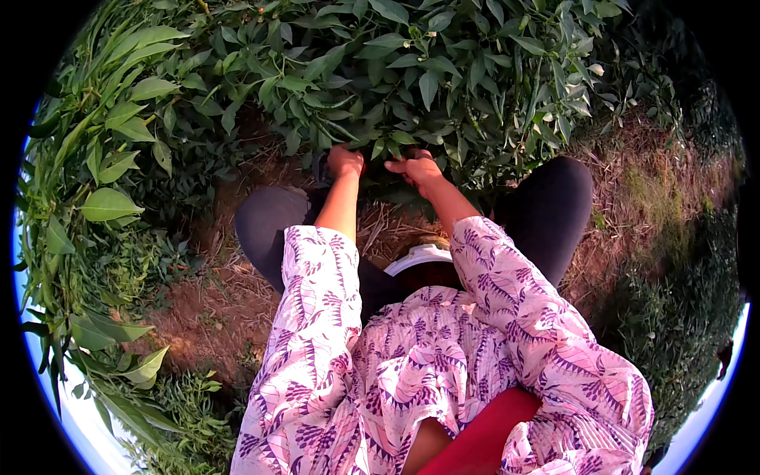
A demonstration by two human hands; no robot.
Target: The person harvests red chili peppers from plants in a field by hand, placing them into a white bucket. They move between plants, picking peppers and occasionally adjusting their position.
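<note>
Leafy chilli pepper plants (427, 89) fill the view in front of me, with slender green chillies (337, 128) hanging among the leaves. My left hand (345, 161) reaches into the lower edge of the foliage, its fingers partly hidden by leaves. Close by on the right, my right hand (415, 168) is at the same leaves, thumb pointing left and fingers curled; whether it holds anything is unclear. Small red spots show between the leaves near both hands. Between my legs stands a container with a white rim (424, 254), its dark inside mostly hidden by my clothing.
My bent knees (270, 222) flank the hands, close to the plants. Brown soil with dry straw (225, 309) lies around me. Tall leafy stems (110, 205) crowd the left side, and more green plants (665, 332) grow at the right.
</note>
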